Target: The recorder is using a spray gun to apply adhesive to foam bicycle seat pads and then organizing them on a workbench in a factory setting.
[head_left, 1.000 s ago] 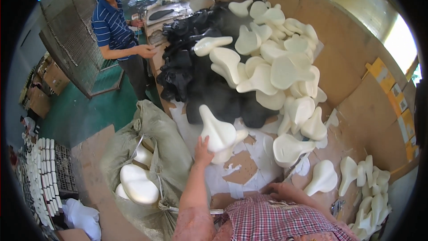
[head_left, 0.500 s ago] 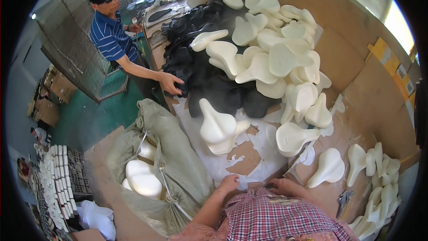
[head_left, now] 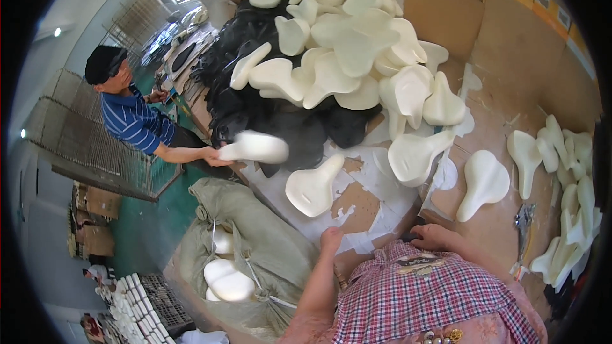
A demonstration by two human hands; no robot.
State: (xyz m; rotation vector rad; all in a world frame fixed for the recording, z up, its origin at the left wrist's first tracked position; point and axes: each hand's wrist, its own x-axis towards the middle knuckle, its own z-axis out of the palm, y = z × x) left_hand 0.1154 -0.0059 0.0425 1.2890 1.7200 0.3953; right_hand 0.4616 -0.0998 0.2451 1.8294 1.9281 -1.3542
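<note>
My left hand (head_left: 331, 240) is closed in a loose fist at the near edge of the table; what it holds, if anything, is hidden. Close to my checked apron, my right hand (head_left: 431, 237) has its fingers curled, their tips partly out of sight. Ahead of my left hand lies a single cream foam bicycle saddle pad (head_left: 313, 186), its narrow nose pointing away to the right. A co-worker's hand (head_left: 218, 156) grips another saddle pad (head_left: 258, 147), blurred by motion, by its nose above the table.
Beyond it are piled cream saddle pads (head_left: 360, 41) and black saddle covers (head_left: 239, 48). Torn white paper (head_left: 287, 200) covers part of the cardboard table. At left stands a green sack (head_left: 274, 236) with white rounded pieces inside. To the right are metal pliers-like tools (head_left: 524, 220) and more pads (head_left: 577, 207).
The co-worker has lifted one saddle pad from the pair before me and moved it left, leaving the other on the table. My view has shifted; both my hands stay near the table edge.
</note>
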